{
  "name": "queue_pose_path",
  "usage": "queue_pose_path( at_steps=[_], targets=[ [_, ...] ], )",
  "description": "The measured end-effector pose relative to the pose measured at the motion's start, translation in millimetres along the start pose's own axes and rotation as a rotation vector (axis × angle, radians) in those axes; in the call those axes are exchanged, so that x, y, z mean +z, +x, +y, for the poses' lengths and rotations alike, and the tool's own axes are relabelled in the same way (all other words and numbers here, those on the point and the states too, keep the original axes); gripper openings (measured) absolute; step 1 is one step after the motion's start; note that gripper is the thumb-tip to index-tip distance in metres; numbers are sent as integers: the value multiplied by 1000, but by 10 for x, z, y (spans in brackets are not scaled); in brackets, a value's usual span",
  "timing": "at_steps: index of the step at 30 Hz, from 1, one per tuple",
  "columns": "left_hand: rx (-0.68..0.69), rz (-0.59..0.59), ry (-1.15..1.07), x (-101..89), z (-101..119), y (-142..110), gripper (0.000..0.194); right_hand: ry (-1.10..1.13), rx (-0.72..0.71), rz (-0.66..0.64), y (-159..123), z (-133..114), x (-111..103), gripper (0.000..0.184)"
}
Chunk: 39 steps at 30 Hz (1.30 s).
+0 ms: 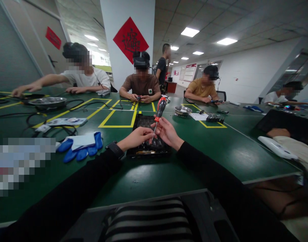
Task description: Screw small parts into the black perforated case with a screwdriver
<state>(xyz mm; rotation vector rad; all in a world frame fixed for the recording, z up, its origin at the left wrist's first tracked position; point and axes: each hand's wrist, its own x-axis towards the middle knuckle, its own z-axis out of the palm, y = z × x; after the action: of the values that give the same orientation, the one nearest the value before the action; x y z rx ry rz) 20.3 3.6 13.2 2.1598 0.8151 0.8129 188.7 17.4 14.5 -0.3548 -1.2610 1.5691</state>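
Observation:
A screwdriver (161,107) with a red and black handle stands nearly upright, handle up, over an open black case (143,155). Just below the handle, the fingers of my right hand (169,133) are closed round its red collar and upper shaft. My left hand (138,137) pinches at the lower end of the shaft; whether a small piece is also between those fingers is hidden. Dark parts and a small brownish strip (145,152) lie in the case under my hands. The case's raised lid (142,121) is behind them.
Blue-and-white gloves (80,145) and black cables (35,119) lie to the left. Metal dishes stand at the far left (47,102) and right of centre (183,111), near a white paper (199,116). Several co-workers sit round the green table (206,151). A white device (277,147) is at right.

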Motion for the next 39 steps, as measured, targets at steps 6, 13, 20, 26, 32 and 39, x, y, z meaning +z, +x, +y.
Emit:
queue_pose_path(
  at_steps=[6,13,20,26,32,39],
  targets=[
    [-16,18,-66,2,-23,12,33,-28,-24,-5,3,-2,14,34],
    [-27,17,-107,1,-32,6,33,-63,-33,-6,6,15,16,32],
    [-25,-24,-89,-8,-38,-5,33,-71,-26,12,31,50,-19,27],
    [-21,-3,-54,-14,-40,-1,34,15,39,5,44,25,-35,29],
    [-36,-20,-83,-8,-64,3,30,-46,26,34,30,21,-2,25],
    [-32,-37,-58,-4,-33,-10,31,-83,-44,3,25,53,-21,26]
  ],
)
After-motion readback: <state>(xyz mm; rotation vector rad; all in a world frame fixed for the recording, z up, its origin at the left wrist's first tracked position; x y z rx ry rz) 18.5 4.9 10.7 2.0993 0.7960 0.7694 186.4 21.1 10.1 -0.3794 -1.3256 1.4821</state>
